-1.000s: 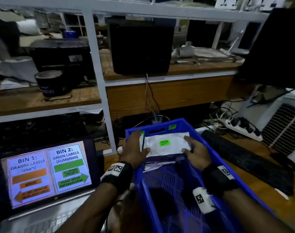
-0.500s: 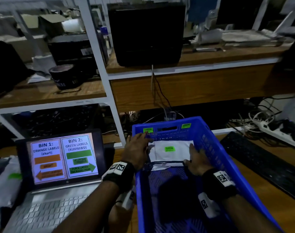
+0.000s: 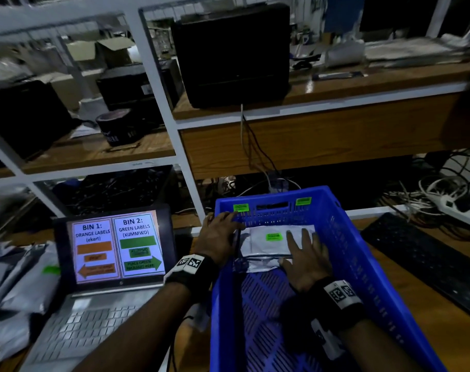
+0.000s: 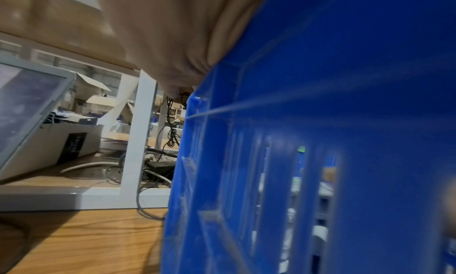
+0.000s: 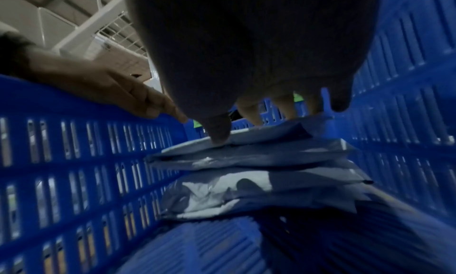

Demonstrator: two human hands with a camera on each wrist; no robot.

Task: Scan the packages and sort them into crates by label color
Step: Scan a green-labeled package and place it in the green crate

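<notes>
Fingers of my left hand (image 3: 219,234) are lying nearly straight over the blue crate's (image 3: 343,237) left rim, tips touching the white package's (image 3: 258,244) left edge, gripping nothing. Rightward, that package, green label (image 3: 273,236) up, is sitting on a small stack at the crate's far end. My right hand (image 3: 304,257) is lying flat on it with fingers spread, pressing rather than clasping. A second ago both hands were holding the package by its edges; now they are releasing it, so I am judging this green one sorted and unsorted packages (image 3: 27,280), far left beside the laptop (image 3: 115,245), waiting next.
</notes>
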